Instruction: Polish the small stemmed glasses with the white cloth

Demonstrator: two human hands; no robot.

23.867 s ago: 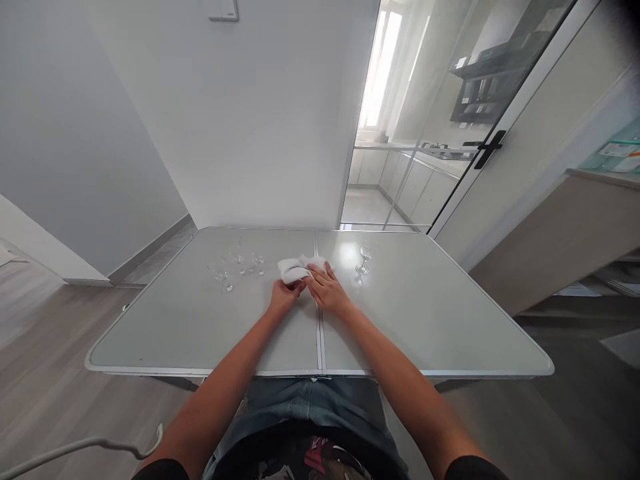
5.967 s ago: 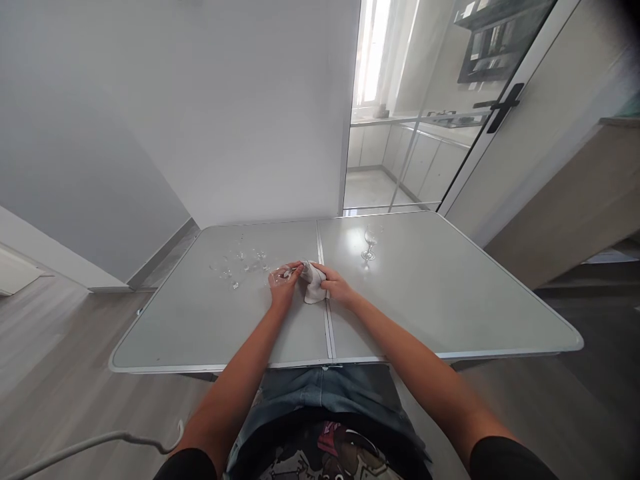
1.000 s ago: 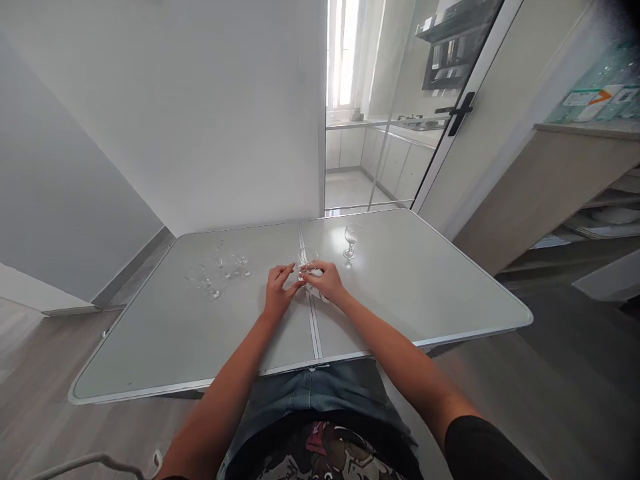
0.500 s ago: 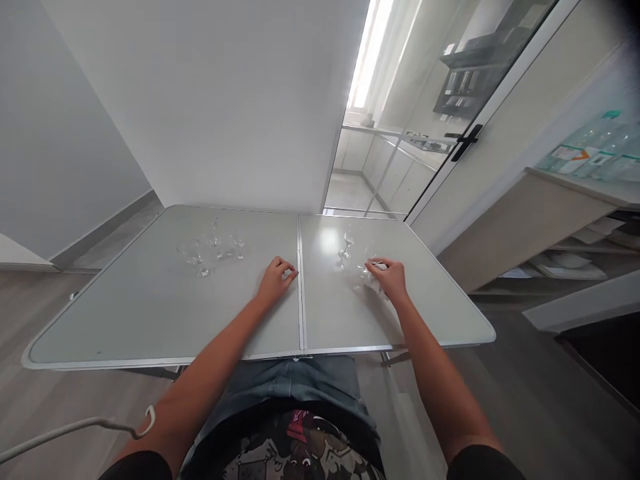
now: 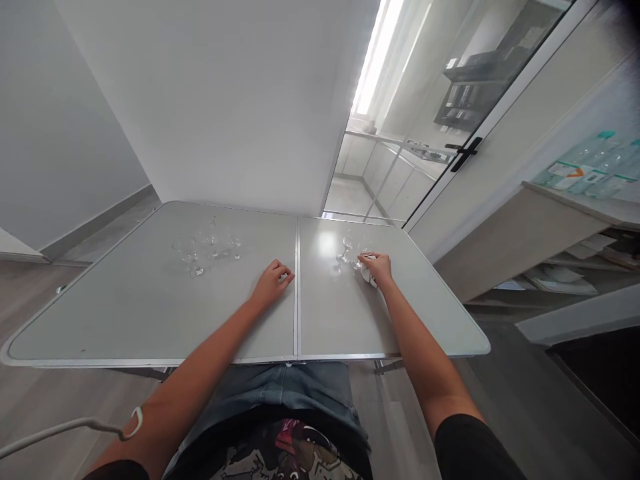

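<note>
My right hand (image 5: 379, 268) is closed, its fingertips pinching a small clear stemmed glass (image 5: 357, 265) on the right half of the table. A crumpled white cloth or tissue (image 5: 369, 277) is tucked under the same palm. Just left of it another stemmed glass (image 5: 343, 257) stands upright. My left hand (image 5: 273, 281) rests on the tabletop beside the centre seam, fingers loosely curled and a little apart, with nothing visible in them. Several more clear stemmed glasses (image 5: 198, 271) form a group on the left half; their outlines are faint against the table.
The pale folding table (image 5: 150, 320) has a metal edge and a central seam (image 5: 297, 313). A wall backs it, with a glazed door (image 5: 465, 155) behind at the right. Plastic bottles (image 5: 575, 170) stand on a shelf unit at right. A white cable (image 5: 65, 427) hangs at lower left.
My right hand has moved slightly left with the glass and cloth, nearer the standing glass. My left hand stays at the seam, its fingers slightly looser. The view has shifted a little.
</note>
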